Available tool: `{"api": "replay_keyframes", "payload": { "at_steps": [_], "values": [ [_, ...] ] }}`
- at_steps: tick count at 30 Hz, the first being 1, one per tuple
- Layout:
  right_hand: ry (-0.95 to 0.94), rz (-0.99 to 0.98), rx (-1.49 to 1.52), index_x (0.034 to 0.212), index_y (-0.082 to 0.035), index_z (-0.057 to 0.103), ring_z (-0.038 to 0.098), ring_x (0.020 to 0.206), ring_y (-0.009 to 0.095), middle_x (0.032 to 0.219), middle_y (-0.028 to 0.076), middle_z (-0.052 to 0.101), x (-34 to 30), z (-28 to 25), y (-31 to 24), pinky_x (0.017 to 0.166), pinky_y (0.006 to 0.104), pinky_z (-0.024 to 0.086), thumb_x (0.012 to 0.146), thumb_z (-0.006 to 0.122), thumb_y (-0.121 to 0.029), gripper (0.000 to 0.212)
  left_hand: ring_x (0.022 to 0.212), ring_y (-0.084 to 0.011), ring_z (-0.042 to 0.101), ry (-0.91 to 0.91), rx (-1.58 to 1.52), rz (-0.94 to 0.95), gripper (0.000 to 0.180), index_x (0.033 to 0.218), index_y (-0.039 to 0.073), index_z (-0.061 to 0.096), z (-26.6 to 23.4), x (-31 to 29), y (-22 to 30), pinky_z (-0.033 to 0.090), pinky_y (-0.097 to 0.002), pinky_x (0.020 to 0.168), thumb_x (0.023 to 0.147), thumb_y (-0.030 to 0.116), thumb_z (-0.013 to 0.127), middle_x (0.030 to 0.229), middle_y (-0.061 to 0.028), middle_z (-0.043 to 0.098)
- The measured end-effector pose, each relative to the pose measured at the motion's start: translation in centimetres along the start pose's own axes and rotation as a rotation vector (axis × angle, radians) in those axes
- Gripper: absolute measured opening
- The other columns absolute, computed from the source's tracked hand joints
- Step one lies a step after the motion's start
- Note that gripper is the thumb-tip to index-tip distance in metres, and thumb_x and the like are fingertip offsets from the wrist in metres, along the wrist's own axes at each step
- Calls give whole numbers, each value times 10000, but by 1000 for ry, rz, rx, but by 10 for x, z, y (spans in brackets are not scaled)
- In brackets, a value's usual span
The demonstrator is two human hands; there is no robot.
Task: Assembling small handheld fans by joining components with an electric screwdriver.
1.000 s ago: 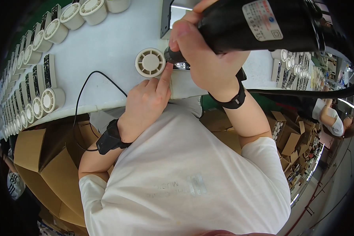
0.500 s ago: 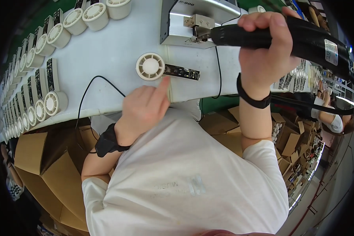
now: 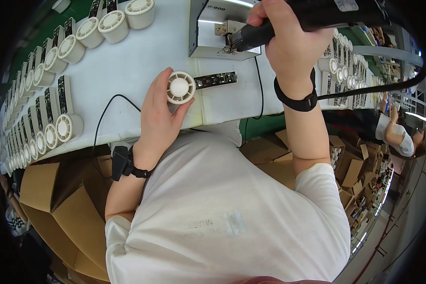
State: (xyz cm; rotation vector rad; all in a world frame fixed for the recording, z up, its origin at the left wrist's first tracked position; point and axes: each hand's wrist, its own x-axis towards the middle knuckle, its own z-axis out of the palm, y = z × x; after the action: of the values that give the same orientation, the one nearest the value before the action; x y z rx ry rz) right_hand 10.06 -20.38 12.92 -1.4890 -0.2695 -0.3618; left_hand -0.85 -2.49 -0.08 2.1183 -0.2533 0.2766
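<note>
In my right hand is a black electric screwdriver with a cord, my fingers closed round its body. The tip points into the front slot of a silver box-shaped screw feeder at the back of the table; the exact contact is too small to tell. My left hand grips a round white slotted housing by its sides, thumb at the near right and fingers at the left. A narrow dark circuit board extends from the housing to the right over the white tabletop.
Rows of similar white housings with boards stand along the left. More lie at the far right. Thin black cables cross the table's near edge. Open cardboard boxes stand below. Another person is at the right.
My left hand has gone from pointing beside the board to gripping the housing. The housing and board have turned slightly. My right hand has moved the screwdriver left, its tip lower at the feeder.
</note>
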Motion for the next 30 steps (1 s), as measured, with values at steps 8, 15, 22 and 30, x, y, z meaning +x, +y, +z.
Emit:
{"api": "replay_keyframes", "payload": {
  "at_steps": [8, 15, 22, 30],
  "values": [
    [-22, -91, 30, 1183, 46, 427, 548, 570, 207, 699, 109, 566, -34, -45, 8, 602, 406, 517, 875, 549, 36, 331, 1138, -387, 572, 23, -23, 8, 730, 1403, -16, 379, 3, 2, -3, 494, -417, 935, 804, 110, 777, 1313, -216, 538],
    [39, -91, 159, 1109, 52, 497, 611, 568, 159, 689, 85, 642, -48, -47, 16, 563, 290, 509, 852, 673, 36, 312, 1138, -378, 575, 11, -12, -5, 745, 1413, -11, 370, 3, 3, -3, 497, -413, 931, 801, 106, 778, 1318, -207, 538],
    [37, -56, 128, 1102, 44, 470, 589, 577, 177, 693, 91, 614, -52, -49, 17, 581, 334, 515, 857, 621, 57, 287, 1122, -368, 581, 21, -7, 12, 746, 1413, -5, 377, 4, 2, -3, 499, -406, 923, 795, 105, 782, 1299, -201, 546],
    [7, -97, 128, 1008, 42, 502, 604, 580, 149, 706, 87, 636, -60, -43, 27, 550, 294, 525, 815, 643, 85, 243, 1089, -368, 587, 24, 18, 9, 724, 1392, -9, 402, 3, 3, -1, 502, -407, 901, 790, 113, 787, 1276, -202, 555]
  ]
}}
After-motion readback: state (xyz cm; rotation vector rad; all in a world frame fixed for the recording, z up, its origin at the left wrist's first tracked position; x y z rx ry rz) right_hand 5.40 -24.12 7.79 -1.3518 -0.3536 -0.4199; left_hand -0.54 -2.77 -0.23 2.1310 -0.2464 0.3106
